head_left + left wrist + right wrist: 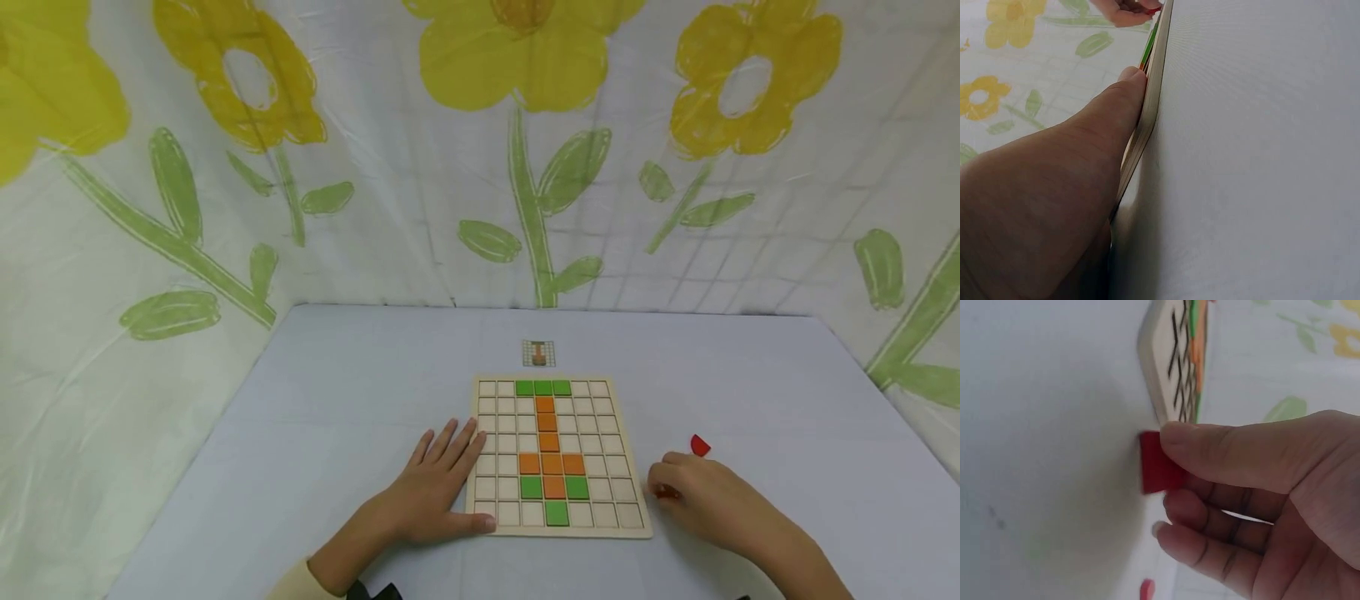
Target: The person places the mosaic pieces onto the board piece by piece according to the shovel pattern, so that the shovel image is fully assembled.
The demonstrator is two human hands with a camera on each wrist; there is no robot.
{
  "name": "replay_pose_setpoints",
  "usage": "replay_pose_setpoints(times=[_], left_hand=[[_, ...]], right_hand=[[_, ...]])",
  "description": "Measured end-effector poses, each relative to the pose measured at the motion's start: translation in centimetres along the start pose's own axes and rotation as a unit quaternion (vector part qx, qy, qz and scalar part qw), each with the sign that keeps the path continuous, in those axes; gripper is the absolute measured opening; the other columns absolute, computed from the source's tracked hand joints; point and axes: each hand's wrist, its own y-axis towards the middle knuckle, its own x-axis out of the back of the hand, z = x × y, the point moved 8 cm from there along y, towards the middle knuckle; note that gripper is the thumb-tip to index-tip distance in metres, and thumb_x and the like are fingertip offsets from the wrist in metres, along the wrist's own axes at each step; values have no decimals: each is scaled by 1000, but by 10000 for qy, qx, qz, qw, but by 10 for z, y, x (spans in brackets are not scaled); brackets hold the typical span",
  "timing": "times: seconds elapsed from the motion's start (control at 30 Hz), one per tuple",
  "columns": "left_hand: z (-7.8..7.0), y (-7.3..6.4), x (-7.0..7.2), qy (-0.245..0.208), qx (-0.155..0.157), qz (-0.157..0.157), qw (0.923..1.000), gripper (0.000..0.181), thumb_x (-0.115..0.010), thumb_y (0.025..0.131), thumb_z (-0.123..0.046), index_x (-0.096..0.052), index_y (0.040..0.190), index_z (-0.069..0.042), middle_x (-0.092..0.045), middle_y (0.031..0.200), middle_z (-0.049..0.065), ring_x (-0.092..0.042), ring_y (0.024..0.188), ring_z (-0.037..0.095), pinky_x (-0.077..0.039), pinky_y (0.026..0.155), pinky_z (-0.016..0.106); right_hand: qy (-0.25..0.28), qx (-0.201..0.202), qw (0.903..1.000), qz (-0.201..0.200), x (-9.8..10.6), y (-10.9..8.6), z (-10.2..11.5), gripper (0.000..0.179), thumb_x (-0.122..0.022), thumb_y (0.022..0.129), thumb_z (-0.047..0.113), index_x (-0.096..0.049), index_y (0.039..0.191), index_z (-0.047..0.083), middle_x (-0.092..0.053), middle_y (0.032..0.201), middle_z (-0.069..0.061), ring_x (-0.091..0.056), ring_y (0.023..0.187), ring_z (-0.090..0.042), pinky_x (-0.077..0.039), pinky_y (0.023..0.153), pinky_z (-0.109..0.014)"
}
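A wooden grid board lies on the table with square green tiles and orange tiles in its cells. My left hand is spread flat at the board's left side, fingertips on the edge and thumb on the near left corner. To the right of the board, my right hand pinches a red tile between thumb and fingers, just off the board's edge. Fingers cover part of the tile. Another red piece, rounded on one side, lies on the table beyond this hand.
Behind the board lies a small picture card showing a grid with a coloured figure. The pale table ends at a white cloth backdrop printed with yellow flowers.
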Motion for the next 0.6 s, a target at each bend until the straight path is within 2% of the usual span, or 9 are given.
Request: replay_pose_setpoints(times=[0.1, 0.27, 0.4, 0.6], left_hand=[[0, 0, 0, 10, -3, -1, 10000, 108, -43, 87, -83, -8, 163, -14, 4, 168, 5, 7, 152, 31, 0, 117, 58], [0, 0, 0, 0, -2, 10, 10000, 108, -42, 87, -83, -9, 163, -14, 4, 168, 5, 7, 152, 31, 0, 117, 58], [0, 0, 0, 9, -24, 13, 10000, 108, -43, 87, -82, -8, 163, -14, 5, 168, 5, 7, 152, 31, 0, 117, 58], [-1, 0, 1, 6, -29, 10, 10000, 108, -43, 87, -82, -8, 163, -14, 4, 168, 5, 6, 152, 31, 0, 117, 58]], right_hand=[[157, -76, 9998, 28, 4, -1, -3, 35, -80, 78, -3, -60, 82, 26, -48, 78, 22, -45, 69, 3, -45, 61, -22], [566, 80, 9984, 20, 7, 1, -3, 28, -80, 79, -3, -71, 90, 21, -62, 87, 20, -56, 77, 2, -54, 68, -25], [875, 73, 9961, 17, 7, 2, -5, 27, -78, 79, -6, -73, 86, 20, -64, 86, 20, -59, 78, 2, -54, 68, -25], [918, 165, 9953, -262, 11, 1, -8, 31, -78, 76, -9, -72, 83, 20, -65, 82, 21, -59, 74, 2, -54, 65, -24]])
